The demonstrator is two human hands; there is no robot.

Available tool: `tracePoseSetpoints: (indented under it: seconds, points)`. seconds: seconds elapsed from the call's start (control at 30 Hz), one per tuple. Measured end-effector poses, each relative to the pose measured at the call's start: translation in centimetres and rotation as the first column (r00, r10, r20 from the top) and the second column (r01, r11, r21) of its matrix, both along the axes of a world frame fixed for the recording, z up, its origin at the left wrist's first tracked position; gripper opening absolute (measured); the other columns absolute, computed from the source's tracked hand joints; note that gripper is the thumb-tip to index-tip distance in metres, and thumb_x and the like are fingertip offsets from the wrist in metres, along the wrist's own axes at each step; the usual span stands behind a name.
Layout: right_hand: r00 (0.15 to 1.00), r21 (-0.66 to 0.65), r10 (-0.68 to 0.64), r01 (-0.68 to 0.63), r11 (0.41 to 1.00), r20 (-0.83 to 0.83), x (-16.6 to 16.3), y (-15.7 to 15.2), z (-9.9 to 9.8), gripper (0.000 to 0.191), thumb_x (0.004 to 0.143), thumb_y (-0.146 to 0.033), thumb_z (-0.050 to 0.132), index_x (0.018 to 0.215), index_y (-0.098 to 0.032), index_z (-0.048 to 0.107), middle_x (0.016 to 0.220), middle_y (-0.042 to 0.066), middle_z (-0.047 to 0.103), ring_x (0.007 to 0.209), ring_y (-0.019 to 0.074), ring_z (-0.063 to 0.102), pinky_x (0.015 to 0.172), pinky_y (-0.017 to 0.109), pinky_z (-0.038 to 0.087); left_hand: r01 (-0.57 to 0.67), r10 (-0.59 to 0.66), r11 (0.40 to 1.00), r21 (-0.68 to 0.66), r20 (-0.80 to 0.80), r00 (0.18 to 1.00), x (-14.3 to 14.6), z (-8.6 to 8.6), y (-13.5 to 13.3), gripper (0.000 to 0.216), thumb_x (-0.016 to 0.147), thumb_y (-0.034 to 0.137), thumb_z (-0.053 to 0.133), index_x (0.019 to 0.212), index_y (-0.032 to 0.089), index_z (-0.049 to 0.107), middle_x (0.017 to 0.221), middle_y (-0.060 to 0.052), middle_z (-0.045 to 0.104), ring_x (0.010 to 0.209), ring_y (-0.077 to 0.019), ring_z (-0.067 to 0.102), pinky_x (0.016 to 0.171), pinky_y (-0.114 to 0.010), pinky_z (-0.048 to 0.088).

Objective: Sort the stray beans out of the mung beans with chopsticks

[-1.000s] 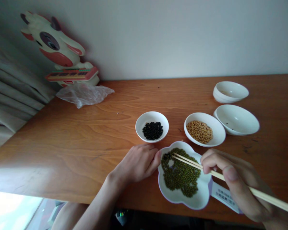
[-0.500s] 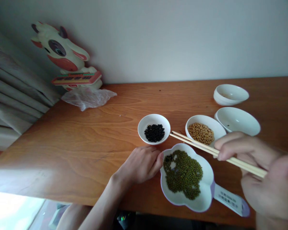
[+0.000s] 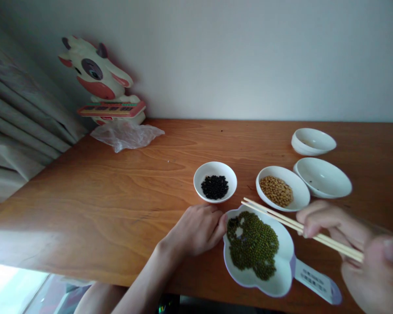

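A white flower-shaped dish [image 3: 283, 279] of green mung beans [image 3: 253, 244] sits near the table's front edge. My left hand [image 3: 196, 229] rests curled on the table, its thumb touching the dish's left rim. My right hand [image 3: 353, 248] grips a pair of wooden chopsticks [image 3: 298, 226]; their tips hover over the far rim of the green-bean dish, between the two small bowls. A small white bowl of black beans [image 3: 215, 186] stands just beyond my left hand. A white bowl of yellow soybeans [image 3: 277, 190] is to its right.
Two white bowls [image 3: 322, 176] [image 3: 312, 141] with almost nothing in them stand at the right on the wooden table [image 3: 118, 187]. A cow-shaped toy [image 3: 101, 83] and crumpled clear plastic bag [image 3: 126, 134] sit at the back left. A labelled handle [image 3: 316, 281] sticks out from the dish.
The chopsticks lifted out of the green beans, swung toward the black-bean bowl, then drew back to the right. My left hand stayed at the dish's rim.
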State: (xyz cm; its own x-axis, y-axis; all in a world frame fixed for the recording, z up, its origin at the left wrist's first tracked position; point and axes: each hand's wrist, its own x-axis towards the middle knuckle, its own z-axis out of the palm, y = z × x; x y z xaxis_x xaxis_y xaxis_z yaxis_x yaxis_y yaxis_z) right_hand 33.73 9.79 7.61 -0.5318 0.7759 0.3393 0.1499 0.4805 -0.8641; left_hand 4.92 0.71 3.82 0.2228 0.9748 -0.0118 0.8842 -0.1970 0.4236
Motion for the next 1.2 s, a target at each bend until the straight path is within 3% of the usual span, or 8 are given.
tracePoseSetpoints:
  seconds: [0.2,0.5,0.97,1.2]
  points:
    - [0.966,-0.11,0.236,-0.224,0.968,0.105,2.0,-0.4,-2.6,0.065,0.101,-0.078,0.029,0.086,-0.027,0.066,0.077,0.006,0.064,0.062,0.0236,0.061,0.05,0.035,0.045,-0.008,0.008,0.999,0.04,0.001,1.0,0.2,-0.7,0.1,0.046,0.117,0.033,0.035,0.085,0.019,0.065,0.083,-0.005,0.074,0.071,-0.0195,0.065,0.067,-0.033,0.045]
    - [0.953,-0.134,0.265,-0.247,0.96,0.146,-0.1,-1.4,-1.8,0.061,0.109,-0.07,0.026,0.089,-0.024,0.061,0.083,0.003,0.059,0.073,0.0185,0.058,0.065,0.032,0.044,-0.02,0.02,1.0,-0.011,-0.011,1.0,0.3,-0.4,0.2,0.046,0.117,0.034,0.033,0.089,0.019,0.066,0.088,-0.007,0.076,0.077,-0.0208,0.068,0.073,-0.034,0.048]
    - [0.919,-0.095,0.335,-0.321,0.942,0.211,0.5,-1.4,-1.9,0.055,0.112,-0.064,0.024,0.096,-0.024,0.06,0.087,0.003,0.06,0.075,0.019,0.058,0.066,0.033,0.043,-0.007,0.006,0.999,-0.036,-0.036,0.999,0.3,-0.1,0.2,0.051,0.118,0.036,0.028,0.088,0.018,0.064,0.091,-0.006,0.076,0.08,-0.0211,0.07,0.076,-0.034,0.048]
    - [0.931,-0.112,0.29,-0.271,0.956,0.22,0.2,-1.6,-1.5,0.059,0.11,-0.068,0.024,0.092,-0.024,0.059,0.087,0.004,0.061,0.074,0.0193,0.057,0.066,0.033,0.041,-0.013,0.012,0.999,-0.036,-0.036,0.999,0.2,-0.3,0.2,0.052,0.118,0.038,0.027,0.089,0.018,0.065,0.091,-0.007,0.076,0.08,-0.0209,0.07,0.076,-0.034,0.048]
